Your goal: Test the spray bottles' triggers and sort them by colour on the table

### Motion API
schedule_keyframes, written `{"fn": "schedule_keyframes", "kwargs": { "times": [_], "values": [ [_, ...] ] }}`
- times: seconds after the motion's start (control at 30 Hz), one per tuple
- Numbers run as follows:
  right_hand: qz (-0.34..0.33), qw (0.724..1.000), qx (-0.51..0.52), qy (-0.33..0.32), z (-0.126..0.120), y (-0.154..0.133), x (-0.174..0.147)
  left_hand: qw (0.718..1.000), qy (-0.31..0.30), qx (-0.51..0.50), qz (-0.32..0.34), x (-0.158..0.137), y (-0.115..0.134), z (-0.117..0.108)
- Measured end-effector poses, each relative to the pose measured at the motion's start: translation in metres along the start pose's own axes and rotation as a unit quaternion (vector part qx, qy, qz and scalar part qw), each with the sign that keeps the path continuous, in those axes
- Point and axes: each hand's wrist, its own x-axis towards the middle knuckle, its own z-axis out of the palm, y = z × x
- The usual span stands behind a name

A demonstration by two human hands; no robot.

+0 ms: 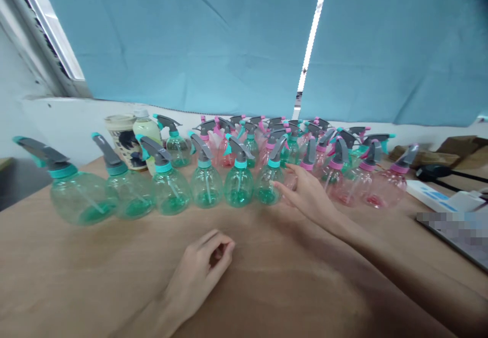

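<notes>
A front row of round spray bottles crosses the table. On the left they are clear green with turquoise collars, and on the right clear pink with pink collars; all have grey trigger heads. My right hand (pixel 305 193) reaches to the right side of a green spray bottle (pixel 268 185), its thumb and fingers apart. The thumb tip overlaps the bottle's edge; whether it touches is unclear. Beside that hand stands a pink spray bottle (pixel 308 162), partly hidden by it. My left hand (pixel 202 264) rests low over the table, fingers curled to the thumb, with nothing visible inside.
More green and pink spray bottles crowd behind the front row. At the back left are a printed cup (pixel 127 140) and a pale yellow-green bottle (pixel 147 129). A white power strip (pixel 430 195), a dark cable and a blurred flat device (pixel 457 234) lie at the right.
</notes>
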Motion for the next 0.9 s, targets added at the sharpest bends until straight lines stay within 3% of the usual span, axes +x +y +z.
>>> {"fn": "schedule_keyframes", "kwargs": {
  "times": [0.47, 0.7, 0.9],
  "values": [
    [0.067, 0.994, -0.069, -0.056, 0.025, -0.003, 0.026, 1.0, 0.02, 0.005, 0.008, -0.002, 0.002, -0.001],
    [0.047, 0.991, -0.067, -0.104, 0.007, -0.008, 0.017, 0.999, 0.046, 0.021, 0.005, -0.001, 0.006, -0.004],
    [-0.023, 0.986, 0.002, -0.167, -0.027, -0.007, -0.002, 0.997, 0.05, 0.05, -0.005, 0.002, 0.004, -0.006]
  ]
}}
